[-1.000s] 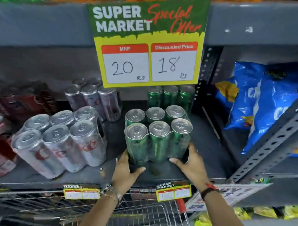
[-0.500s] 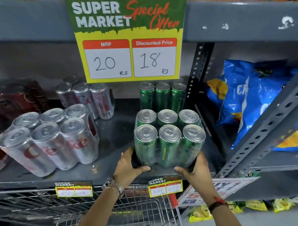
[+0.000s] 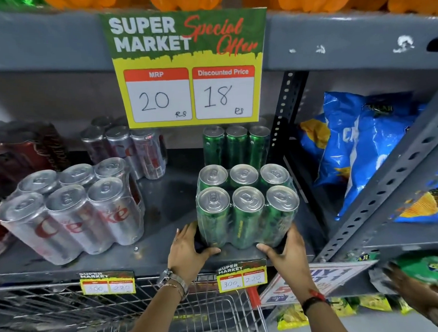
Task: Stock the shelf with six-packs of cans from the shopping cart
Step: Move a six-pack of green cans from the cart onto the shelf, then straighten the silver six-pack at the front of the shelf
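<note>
A shrink-wrapped six-pack of green cans [image 3: 246, 209] stands upright near the front edge of the grey shelf [image 3: 166, 254]. My left hand [image 3: 188, 246] grips its lower left corner and my right hand [image 3: 283, 250] grips its lower right corner. Behind it stands another green six-pack [image 3: 236, 145]. To the left lies a tilted silver cola six-pack [image 3: 70, 210], with a second silver pack [image 3: 130, 149] behind that. The wire shopping cart [image 3: 119, 316] sits below the shelf edge; its contents are hidden.
A yellow and green price sign [image 3: 188, 67] hangs from the shelf above. Dark red can packs [image 3: 19, 153] fill the far left. A perforated upright post [image 3: 288, 128] borders the bay on the right, with blue snack bags [image 3: 366, 150] beyond. Another person's hand [image 3: 421, 290] holds a green packet at lower right.
The green six-pack has slid to the right along the shelf front, both hands still on it. Another person's hand has appeared at lower right.
</note>
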